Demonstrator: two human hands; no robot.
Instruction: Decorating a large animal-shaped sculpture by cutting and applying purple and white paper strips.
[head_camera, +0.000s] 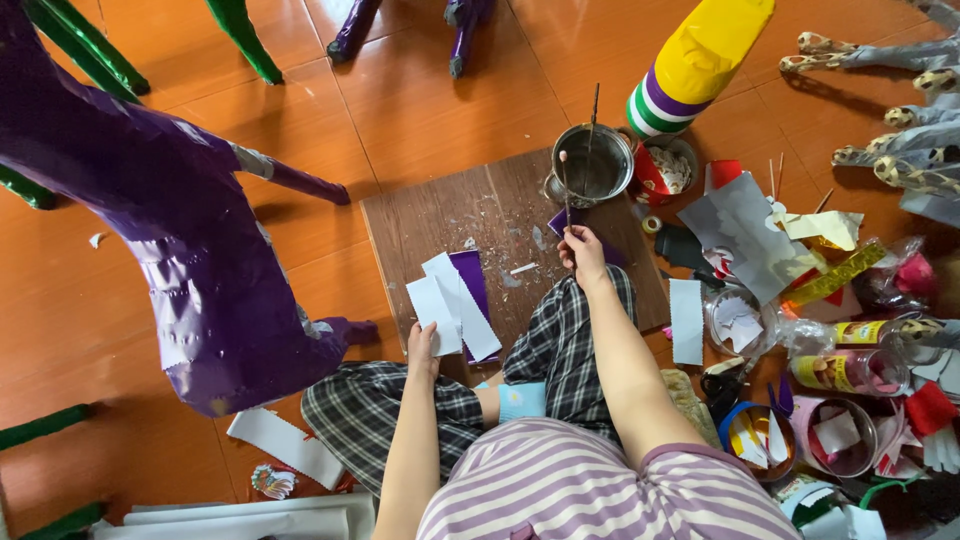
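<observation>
My right hand (582, 253) grips a thin brush (565, 190) whose tip reaches up toward a metal pot (592, 163) at the far edge of a brown wooden board (430, 215). A second stick stands in the pot. My left hand (423, 347) rests on white paper strips (448, 305) that overlap a purple strip (472, 283) at the board's near edge. A small purple paper piece (560, 221) lies just beyond my right hand. My legs in checked trousers are folded under the board's near edge.
A large purple papier-mâché animal figure (180, 230) stands at the left on the orange tiled floor. A yellow, purple and green cone (690, 65) rises behind the pot. Cups, tubs, scissors (722, 380), tape and paper scraps crowd the right side. White paper strips (285, 445) lie near my left knee.
</observation>
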